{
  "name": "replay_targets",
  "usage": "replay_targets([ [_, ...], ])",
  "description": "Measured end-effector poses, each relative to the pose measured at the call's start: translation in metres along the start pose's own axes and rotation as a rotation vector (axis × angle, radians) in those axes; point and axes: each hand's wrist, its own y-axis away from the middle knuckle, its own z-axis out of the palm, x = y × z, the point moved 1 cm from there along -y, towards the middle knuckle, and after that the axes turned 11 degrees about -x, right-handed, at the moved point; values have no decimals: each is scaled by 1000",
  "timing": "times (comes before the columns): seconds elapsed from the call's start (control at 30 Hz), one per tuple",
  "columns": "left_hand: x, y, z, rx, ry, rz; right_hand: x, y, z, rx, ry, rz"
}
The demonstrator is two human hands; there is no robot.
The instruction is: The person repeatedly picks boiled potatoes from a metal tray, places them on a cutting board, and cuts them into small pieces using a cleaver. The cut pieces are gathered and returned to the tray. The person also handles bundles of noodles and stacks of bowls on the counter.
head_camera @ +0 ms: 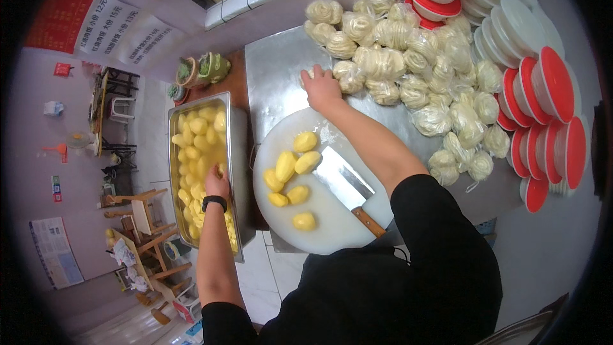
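Observation:
My left hand [218, 184] reaches into a deep steel pan [238, 172] of peeled potatoes [198, 126] in cloudy liquid, with cut pieces [231, 230] at its near end. Its fingers are curled at a potato, but whether they grip it is unclear. My right hand [322, 87] rests on the steel tabletop, fingers bent over a pale thing [306, 76] mostly hidden beneath them. Several peeled potatoes [286, 166] lie on a round white cutting board [335, 230]. Right of them, a cleaver [345, 177] with a wooden handle lies flat on the board.
Many bagged noodle bundles [380, 62] cover the steel table [278, 67] at the right. Stacked bowls with red lids [555, 84] and white lids [519, 24] stand beyond them. Potted succulents [210, 67] are behind the pan. Wooden chairs [141, 213] stand at the far left.

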Motion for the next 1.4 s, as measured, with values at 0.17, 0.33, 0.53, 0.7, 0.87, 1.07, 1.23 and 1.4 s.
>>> replay_targets([
  [0.17,17,6,-5,-19,14,-49,37,8,-22,113,-1107,-67],
  [0.33,-21,-1,9,26,95,67,31,79,-80,-51,-2612,-377],
  [0.53,-20,-6,6,35,44,97,35,107,-103,-66,-2594,-524],
  [0.7,-17,-6,6,55,97,116,36,112,-105,119,-2387,-261],
  [0.87,0,1,5,69,94,99,47,104,-91,191,-2426,-3],
  [1.07,-26,-5,14,33,146,62,57,79,-121,233,-2251,49],
  [1.23,-21,-1,7,52,139,70,108,19,-189,718,-510,173],
  [1.4,1,-5,2,6,78,73,172,-16,-170,432,109,263],
])
